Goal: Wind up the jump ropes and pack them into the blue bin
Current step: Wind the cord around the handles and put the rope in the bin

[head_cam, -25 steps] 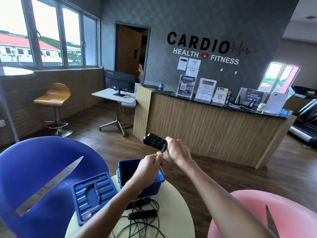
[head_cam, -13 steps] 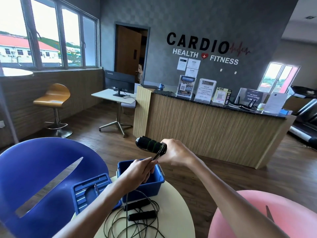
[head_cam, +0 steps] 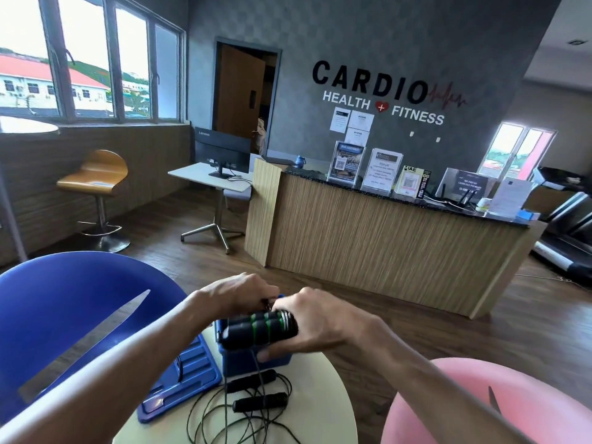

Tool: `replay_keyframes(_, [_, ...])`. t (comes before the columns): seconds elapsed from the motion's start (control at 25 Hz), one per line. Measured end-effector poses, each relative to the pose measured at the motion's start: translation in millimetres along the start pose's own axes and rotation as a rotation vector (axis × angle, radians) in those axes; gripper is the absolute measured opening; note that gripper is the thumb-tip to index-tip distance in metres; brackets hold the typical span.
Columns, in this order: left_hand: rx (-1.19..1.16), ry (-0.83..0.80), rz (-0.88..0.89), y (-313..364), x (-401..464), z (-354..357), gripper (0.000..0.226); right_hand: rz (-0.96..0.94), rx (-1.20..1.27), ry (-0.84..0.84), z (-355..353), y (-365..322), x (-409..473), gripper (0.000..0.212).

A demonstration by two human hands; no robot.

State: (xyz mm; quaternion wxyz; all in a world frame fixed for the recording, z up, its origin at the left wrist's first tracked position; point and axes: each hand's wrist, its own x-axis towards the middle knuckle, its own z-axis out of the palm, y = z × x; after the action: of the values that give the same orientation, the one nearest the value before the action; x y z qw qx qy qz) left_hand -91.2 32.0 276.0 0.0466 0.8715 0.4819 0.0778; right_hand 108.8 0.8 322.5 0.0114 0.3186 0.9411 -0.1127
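Observation:
My right hand [head_cam: 317, 318] grips two black jump-rope handles with green stripes [head_cam: 259, 328], held side by side just above the blue bin [head_cam: 256, 358]. Behind the handles, my left hand [head_cam: 238, 294] pinches the thin black cord at their far end. The cord trails down in front of the bin to the table. A second jump rope with two plain black handles [head_cam: 259, 402] lies on the round cream table [head_cam: 323, 408] in a loose tangle of cord. Most of the bin is hidden by my hands.
The bin's blue lid [head_cam: 182, 382] lies on the table left of the bin. A blue chair [head_cam: 64, 302] stands to the left and a pink chair [head_cam: 448, 408] to the right. A wooden reception counter [head_cam: 384, 235] stands beyond on the floor.
The striped handles have dropped from mid-air to just above the bin. My left hand has risen from the cord below to the far side of the handles.

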Motion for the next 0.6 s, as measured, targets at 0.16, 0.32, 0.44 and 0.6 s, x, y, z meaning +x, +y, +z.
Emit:
replay_keyframes(0.16, [0.568,-0.001,-0.034,32,7,-21,0.038,0.115,-0.090,-0.017,21,0,6,0.069])
replay_keyframes(0.32, [0.736,-0.016,-0.099,70,2,-32,0.024,0.172,-0.185,0.054,32,13,18,0.077])
replay_keyframes(0.44, [0.621,0.008,-0.316,88,-4,-29,0.021,0.266,-0.270,0.163,30,23,32,0.066])
replay_keyframes(0.6, [0.037,0.184,-0.514,88,-12,-6,0.024,0.344,-0.309,0.282,29,40,46,0.068])
